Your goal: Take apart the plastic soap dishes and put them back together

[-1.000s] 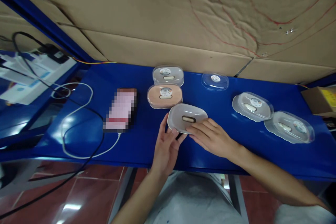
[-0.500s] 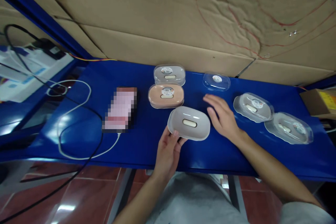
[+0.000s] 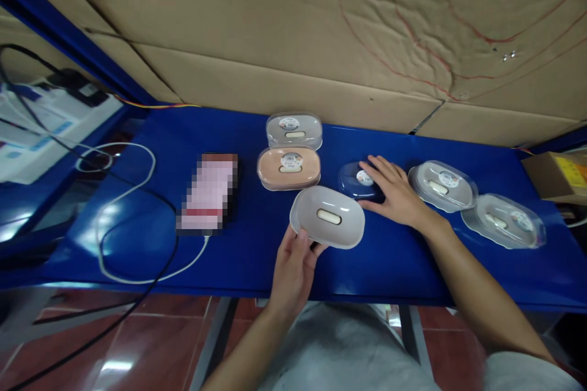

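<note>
My left hand [image 3: 296,266] grips a grey oval soap dish [image 3: 307,211] by its near left edge, tilted so its hollow inside and cream oval centre piece show. To the right of it, my right hand [image 3: 392,189] has its thumb and fingers round a clear plastic lid [image 3: 351,182] with a round white label. The lid is just behind the dish, apart from it. Behind my left hand stand a lidded peach soap dish [image 3: 270,168] and a lidded grey soap dish [image 3: 309,125].
Two more lidded grey dishes [image 3: 458,192] [image 3: 504,226] lie on the blue table [image 3: 257,244] at right. A phone [image 3: 208,189] with a white cable [image 3: 151,165] is at left. Cardboard [image 3: 275,24] lines the back; a small carton [image 3: 550,177] sits far right.
My right hand has reached the clear lid and closed round it. The lid has come nearer, toward the dish. My left hand still holds the grey dish in nearly the same place.
</note>
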Demonstrator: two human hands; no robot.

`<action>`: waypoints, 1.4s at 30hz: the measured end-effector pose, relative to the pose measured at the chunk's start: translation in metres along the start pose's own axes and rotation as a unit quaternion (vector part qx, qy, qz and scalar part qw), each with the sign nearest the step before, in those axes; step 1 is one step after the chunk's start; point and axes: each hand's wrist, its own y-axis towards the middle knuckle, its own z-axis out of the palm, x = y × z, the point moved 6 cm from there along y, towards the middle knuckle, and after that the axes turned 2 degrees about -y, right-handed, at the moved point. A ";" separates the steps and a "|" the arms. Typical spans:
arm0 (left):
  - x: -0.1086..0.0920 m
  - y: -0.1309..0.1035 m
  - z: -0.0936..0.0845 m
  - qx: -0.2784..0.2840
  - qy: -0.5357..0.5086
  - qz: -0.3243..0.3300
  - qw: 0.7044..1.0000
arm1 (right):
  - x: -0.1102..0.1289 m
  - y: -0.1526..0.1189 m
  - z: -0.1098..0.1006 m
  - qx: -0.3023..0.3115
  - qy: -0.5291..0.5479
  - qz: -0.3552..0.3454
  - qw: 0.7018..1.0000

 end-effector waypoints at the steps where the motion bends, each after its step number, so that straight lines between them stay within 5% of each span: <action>1: 0.000 0.000 0.000 0.001 0.000 0.000 1.000 | -0.001 -0.001 0.001 0.012 0.005 0.000 1.000; 7: -0.001 -0.002 0.003 0.012 0.002 0.007 1.000 | 0.019 -0.007 -0.017 -0.106 0.123 0.061 0.985; 12: 0.000 -0.001 0.004 0.009 -0.020 -0.002 1.000 | 0.086 -0.018 -0.004 -0.055 0.194 0.010 0.979; 15: 0.002 -0.002 0.002 0.003 -0.016 -0.006 1.000 | 0.103 -0.025 0.002 -0.058 0.173 0.012 0.983; 28: -0.002 -0.007 0.011 0.087 0.043 0.010 0.995 | 0.097 -0.026 -0.001 -0.087 0.215 -0.043 0.972; 37: 0.002 -0.007 0.007 0.065 0.032 -0.008 0.997 | 0.098 -0.020 0.003 -0.041 0.172 -0.057 0.983; 42: 0.004 -0.006 0.012 0.067 0.003 -0.023 0.997 | 0.074 -0.013 -0.005 -0.043 0.100 -0.051 0.993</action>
